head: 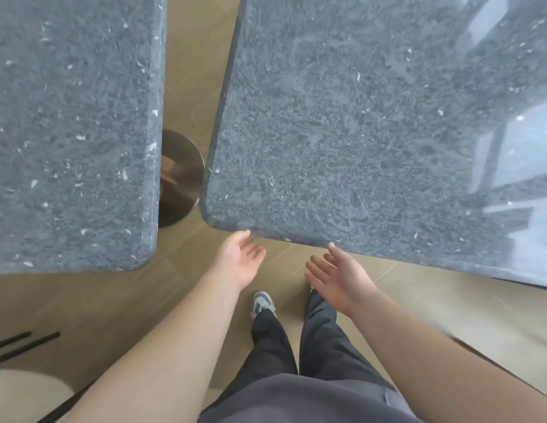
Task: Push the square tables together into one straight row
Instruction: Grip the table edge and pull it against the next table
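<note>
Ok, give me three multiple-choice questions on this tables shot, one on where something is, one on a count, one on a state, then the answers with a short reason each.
1. Where is the round metal base?
A. on the floor in the gap between the two tabletops
B. on top of the right table
C. beside the shoe

2. How many stone tabletops show?
A. one
B. two
C. four

3. How do the hands stand?
A. both gripping a chair
B. both flat on the left table
C. both open at the right table's near edge

Answers:
1 A, it shows between the left table and right table.
2 B, just those two.
3 C, the left hand and right hand are open, holding nothing.
</note>
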`<state>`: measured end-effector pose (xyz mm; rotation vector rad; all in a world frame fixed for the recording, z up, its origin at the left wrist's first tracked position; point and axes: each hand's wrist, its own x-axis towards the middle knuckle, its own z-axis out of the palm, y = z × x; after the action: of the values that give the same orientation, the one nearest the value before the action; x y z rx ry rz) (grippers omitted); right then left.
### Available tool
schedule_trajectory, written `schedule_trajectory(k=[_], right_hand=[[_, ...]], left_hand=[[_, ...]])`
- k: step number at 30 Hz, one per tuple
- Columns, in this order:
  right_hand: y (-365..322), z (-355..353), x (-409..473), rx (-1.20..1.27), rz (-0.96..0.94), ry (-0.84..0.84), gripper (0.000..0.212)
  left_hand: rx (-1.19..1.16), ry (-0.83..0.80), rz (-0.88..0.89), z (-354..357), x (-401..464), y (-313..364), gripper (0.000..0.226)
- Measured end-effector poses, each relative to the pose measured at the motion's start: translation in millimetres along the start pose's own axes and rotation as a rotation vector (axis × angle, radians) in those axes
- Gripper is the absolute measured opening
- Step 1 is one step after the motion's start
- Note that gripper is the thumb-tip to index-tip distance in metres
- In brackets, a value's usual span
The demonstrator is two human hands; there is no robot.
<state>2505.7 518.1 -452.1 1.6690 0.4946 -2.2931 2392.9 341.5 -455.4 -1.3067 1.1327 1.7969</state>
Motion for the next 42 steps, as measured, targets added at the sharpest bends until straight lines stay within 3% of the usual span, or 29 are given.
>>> schedule_trajectory(k=[2, 5, 11, 14, 20, 24, 31, 36, 42], right_hand=[[5, 5, 10, 0.173, -0.033, -0.001, 0.071], [7, 16, 25, 0.363, -0.089, -0.028, 0.057], [-3, 44, 34, 0.611, -0.174, 0.039, 0.049], [-2, 43, 35, 0.644, -0.173, 0.034, 0.048], [-5, 36, 41, 0.652, -0.122, 0.034, 0.063], [-4, 32, 42, 0.554, -0.134, 0.019, 0.061], [-5, 31, 40, 0.523, -0.172, 0.046, 0.052], [-6, 19, 40, 0.489, -0.194, 0.055, 0.045], [-9, -14, 27, 0.469, -0.165, 0.107, 0.051]], left_hand=[[-0.066, -0.021, 0.030, 0, 12, 8, 0.021], [-0.180, -0.092, 0.092, -1, 26, 21, 0.037], [-0.179, -0.089, 0.145, 3, 41, 25, 0.029], [-0.117, -0.111, 0.151, 0, 42, 26, 0.038], [-0.060, -0.128, 0.129, -2, 44, 33, 0.035], [-0.038, -0.127, 0.122, 0, 44, 33, 0.041], [-0.022, -0.145, 0.147, 0, 45, 30, 0.023], [-0.038, -0.154, 0.143, -3, 40, 15, 0.030], [-0.084, -0.157, 0.114, -9, 26, -23, 0.030]])
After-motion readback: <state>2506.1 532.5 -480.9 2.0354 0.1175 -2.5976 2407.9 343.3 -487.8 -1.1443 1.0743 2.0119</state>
